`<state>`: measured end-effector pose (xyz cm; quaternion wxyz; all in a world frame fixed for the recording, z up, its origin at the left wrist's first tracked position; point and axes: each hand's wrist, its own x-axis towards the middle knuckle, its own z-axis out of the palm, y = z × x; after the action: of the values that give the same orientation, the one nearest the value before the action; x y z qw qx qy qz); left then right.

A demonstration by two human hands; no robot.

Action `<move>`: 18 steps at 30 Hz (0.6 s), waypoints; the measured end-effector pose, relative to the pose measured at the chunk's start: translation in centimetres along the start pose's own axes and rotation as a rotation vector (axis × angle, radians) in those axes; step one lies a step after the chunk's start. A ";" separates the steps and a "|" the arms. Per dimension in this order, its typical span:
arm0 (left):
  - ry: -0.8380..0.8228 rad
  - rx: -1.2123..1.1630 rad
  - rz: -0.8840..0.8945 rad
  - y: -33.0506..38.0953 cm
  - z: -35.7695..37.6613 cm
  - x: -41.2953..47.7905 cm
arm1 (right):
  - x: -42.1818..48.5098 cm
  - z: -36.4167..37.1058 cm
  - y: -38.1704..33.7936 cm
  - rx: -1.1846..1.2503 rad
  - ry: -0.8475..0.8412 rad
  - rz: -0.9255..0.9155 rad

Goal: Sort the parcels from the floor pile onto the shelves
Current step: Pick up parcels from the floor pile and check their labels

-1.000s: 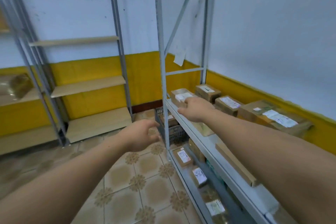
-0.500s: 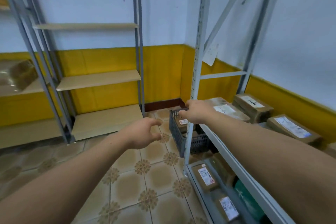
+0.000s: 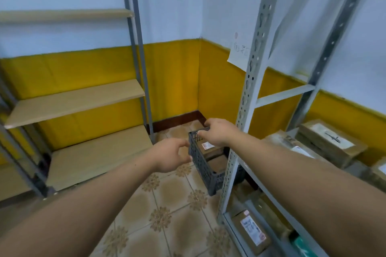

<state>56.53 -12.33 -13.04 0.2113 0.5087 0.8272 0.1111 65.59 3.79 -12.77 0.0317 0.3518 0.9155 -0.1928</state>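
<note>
Grey plastic crate (image 3: pixel 201 166) on the floor (image 3: pixel 167 192), far right beside the shelves (image 3: pixel 248 89), held the parcels (image 3: pixel 210 149). The right hand (image 3: pixel 219 133) had its grip curled on the rim, probably to pull the crate nearer. The left hand (image 3: pixel 170 157) had its grip apart and empty.

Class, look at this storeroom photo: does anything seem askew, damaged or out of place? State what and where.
Nothing looks spilled or broken. Mildly odd: the paper note on the right wall seems to hang loose and is partly hidden behind the rack's upright.
</note>
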 end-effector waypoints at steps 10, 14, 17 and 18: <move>-0.152 0.107 -0.057 -9.8 -5.8 18.6 | 22.0 0.4 0.2 -0.060 -0.108 0.120; -0.170 0.124 -0.011 -13.6 -7.9 27.2 | 29.2 0.0 1.2 -0.078 -0.118 0.188; -0.198 0.159 0.063 -16.4 -8.6 34.3 | 34.6 0.6 2.8 -0.017 -0.109 0.300; -0.224 0.167 0.077 -17.2 -8.8 36.6 | 36.2 1.2 3.5 -0.001 -0.109 0.354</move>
<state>24.37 12.56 -20.73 0.2548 0.5650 0.7847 -0.0078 40.57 28.61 -22.00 0.1149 0.4965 0.8363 -0.2024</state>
